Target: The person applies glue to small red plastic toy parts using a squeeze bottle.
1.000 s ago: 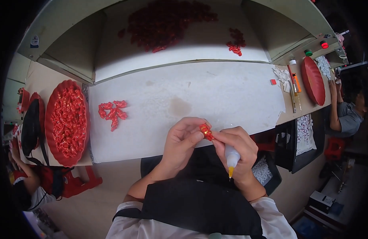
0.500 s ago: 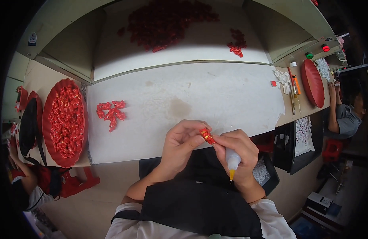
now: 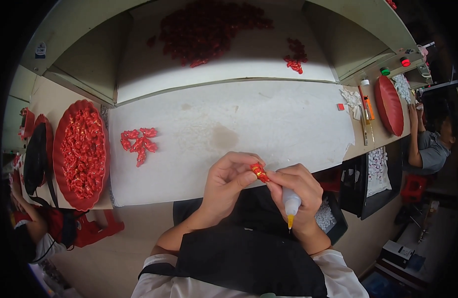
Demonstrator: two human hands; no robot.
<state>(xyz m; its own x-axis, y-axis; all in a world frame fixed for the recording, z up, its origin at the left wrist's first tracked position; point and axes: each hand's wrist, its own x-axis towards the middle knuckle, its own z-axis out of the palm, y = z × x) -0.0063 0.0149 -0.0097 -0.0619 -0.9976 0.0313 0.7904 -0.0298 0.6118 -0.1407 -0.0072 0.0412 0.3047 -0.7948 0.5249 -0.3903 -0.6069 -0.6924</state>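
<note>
Between the fingertips of both hands is a small glossy red figurine (image 3: 259, 172) with gold marks; its exact shape is too small to tell. My left hand (image 3: 228, 181) pinches it from the left. My right hand (image 3: 301, 191) grips its right end with thumb and forefinger. Tucked in that same right hand is a white squeeze bottle (image 3: 291, 202), its yellow needle tip pointing down toward me. Both hands are above the near edge of the white-covered table (image 3: 189, 164). A cluster of similar red figurines (image 3: 139, 144) lies on the table to the left.
A red scalloped tray (image 3: 104, 164) heaped with red pieces stands at left. More red pieces (image 3: 204, 35) lie inside the booth ahead. At right are a crumpled tissue (image 3: 352, 99), a brush (image 3: 362, 111), an orange cutter (image 3: 369, 108) and another red tray (image 3: 389, 107). People sit at both sides.
The figurine has turned slightly and shifted a little to the right in my fingertips. Both hands stay nearly in place, and the bottle remains in my right hand.
</note>
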